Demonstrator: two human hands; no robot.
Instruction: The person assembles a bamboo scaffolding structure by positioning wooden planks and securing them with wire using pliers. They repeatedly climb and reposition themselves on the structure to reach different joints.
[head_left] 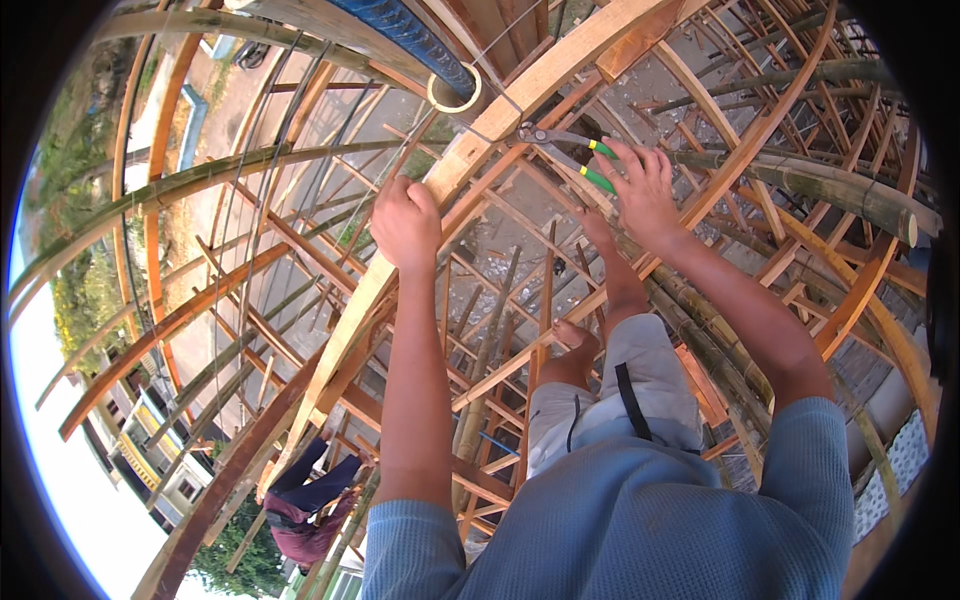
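Note:
My left hand (407,222) is closed on the edge of a long, pale wooden beam (465,160) that runs diagonally across the view. In my right hand (645,190) are end-cutting pincers (550,136) with green-and-yellow handles, its fingers on the grips. The pincers' jaws rest by a thin wire at the beam's lower edge; whether they bite on it I cannot tell. Just above them, the round cut end of a bamboo pole (458,100) meets the beam, with a blue ribbed bar (410,40) alongside.
Below me spreads a lattice of timber and bamboo scaffolding, with the ground far beneath. My bare feet stand on thin crosspieces. Another person (310,500) in a maroon top is at the lower left. A thick bamboo pole (830,185) juts out at right. Dark cables (262,190) hang at left.

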